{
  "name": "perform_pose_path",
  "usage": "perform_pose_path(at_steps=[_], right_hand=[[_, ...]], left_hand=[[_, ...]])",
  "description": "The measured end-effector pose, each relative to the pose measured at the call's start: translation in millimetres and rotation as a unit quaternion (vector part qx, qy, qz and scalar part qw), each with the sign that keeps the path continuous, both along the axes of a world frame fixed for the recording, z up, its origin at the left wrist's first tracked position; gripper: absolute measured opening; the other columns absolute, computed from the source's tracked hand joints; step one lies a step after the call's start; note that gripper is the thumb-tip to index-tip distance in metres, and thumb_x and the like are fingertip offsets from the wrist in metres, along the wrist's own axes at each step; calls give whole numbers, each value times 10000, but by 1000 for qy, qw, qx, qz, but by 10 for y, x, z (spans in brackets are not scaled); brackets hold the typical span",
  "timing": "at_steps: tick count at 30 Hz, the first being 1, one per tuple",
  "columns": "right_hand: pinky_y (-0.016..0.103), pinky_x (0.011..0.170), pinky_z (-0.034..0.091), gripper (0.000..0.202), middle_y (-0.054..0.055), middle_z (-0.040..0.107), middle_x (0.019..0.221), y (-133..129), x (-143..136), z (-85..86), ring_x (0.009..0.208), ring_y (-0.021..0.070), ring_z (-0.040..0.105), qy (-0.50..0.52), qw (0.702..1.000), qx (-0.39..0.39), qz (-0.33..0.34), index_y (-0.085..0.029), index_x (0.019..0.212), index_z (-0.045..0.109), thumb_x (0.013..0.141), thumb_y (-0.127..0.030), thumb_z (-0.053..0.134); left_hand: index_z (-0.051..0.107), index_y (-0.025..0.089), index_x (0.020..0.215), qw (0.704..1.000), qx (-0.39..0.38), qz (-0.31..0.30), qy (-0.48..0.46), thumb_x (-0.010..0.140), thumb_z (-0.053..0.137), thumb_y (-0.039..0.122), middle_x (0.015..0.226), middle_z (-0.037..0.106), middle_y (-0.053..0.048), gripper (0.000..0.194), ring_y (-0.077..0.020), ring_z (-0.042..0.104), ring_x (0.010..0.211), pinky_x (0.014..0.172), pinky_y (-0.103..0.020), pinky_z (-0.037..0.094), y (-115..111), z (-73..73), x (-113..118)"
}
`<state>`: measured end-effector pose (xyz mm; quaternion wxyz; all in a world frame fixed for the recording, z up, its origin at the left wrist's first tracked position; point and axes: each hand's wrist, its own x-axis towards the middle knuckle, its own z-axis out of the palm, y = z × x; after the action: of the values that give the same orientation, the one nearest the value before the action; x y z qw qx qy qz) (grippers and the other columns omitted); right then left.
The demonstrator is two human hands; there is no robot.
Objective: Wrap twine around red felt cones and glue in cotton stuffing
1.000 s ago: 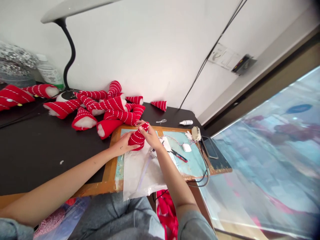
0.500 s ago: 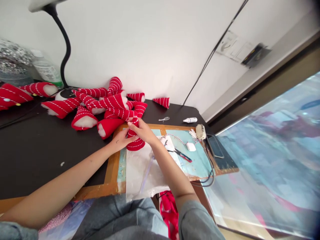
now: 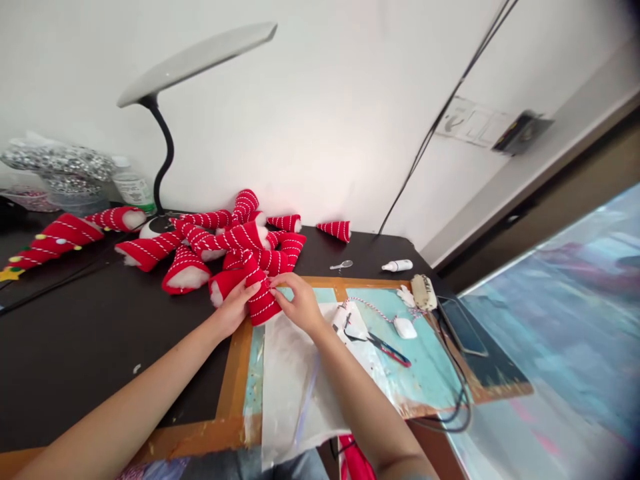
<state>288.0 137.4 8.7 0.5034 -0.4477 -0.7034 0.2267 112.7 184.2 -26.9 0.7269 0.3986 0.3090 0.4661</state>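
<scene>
A red fabric cone wound with white cord stands on the wooden board, held between both my hands. My left hand grips its left side with the thumb on the cone's middle. My right hand pinches its lower right edge. A pile of similar red and white cones lies just behind on the black table. A white plastic sheet lies under my right forearm.
Scissors with red handles, a white oval piece and red-white twine lie on the turquoise mat. A small glue bottle, a phone and a desk lamp stand around. A black cable runs up the wall.
The view tilted and everything sits lower in the frame. The cone went from lying sideways in my hands to standing upright, and my right hand dropped from its tip to its base.
</scene>
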Motion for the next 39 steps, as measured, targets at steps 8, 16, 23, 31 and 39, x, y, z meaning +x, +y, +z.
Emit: perform_pose_path(at_steps=[8, 16, 23, 31, 39], right_hand=[[355, 817, 493, 252, 16, 641, 791, -55, 12, 37, 789, 209, 613, 45, 998, 12, -45, -249, 767, 550, 959, -399, 616], [315, 733, 490, 516, 8, 602, 719, -59, -91, 100, 717, 179, 579, 185, 982, -23, 38, -246, 752, 545, 1008, -691, 489], [325, 741, 545, 500, 19, 683, 768, 40, -74, 52, 697, 165, 618, 301, 947, -62, 94, -240, 834, 680, 918, -730, 636], [324, 794, 568, 326, 40, 791, 964, 14, -37, 93, 907, 203, 719, 293, 952, -23, 86, -285, 997, 832, 935, -582, 712], [330, 831, 562, 193, 42, 807, 985, -19, 15, 95, 931, 205, 721, 197, 979, 19, 40, -307, 987, 861, 977, -409, 696]], left_hand=[[757, 181, 1078, 1000, 15, 10, 24, 648, 969, 540, 1076, 825, -154, 599, -395, 752, 1169, 968, -490, 646, -72, 109, 10], [669, 201, 1119, 979, 108, 109, 133, 769, 794, 699, 978, 819, -83, 621, -310, 784, 960, 835, -461, 686, 124, 808, -348], [660, 188, 1091, 857, 261, 291, 335, 748, 916, 461, 1112, 753, -72, 507, -361, 648, 1298, 1125, -556, 517, 809, 1761, -656], [837, 303, 999, 730, 517, 173, 411, 954, 681, 640, 1018, 825, -31, 374, -269, 747, 977, 967, -450, 616, -165, 929, -170], [831, 254, 1067, 782, 480, 190, 348, 987, 706, 535, 1021, 853, -50, 317, -240, 805, 900, 832, -341, 668, -207, 623, -64]])
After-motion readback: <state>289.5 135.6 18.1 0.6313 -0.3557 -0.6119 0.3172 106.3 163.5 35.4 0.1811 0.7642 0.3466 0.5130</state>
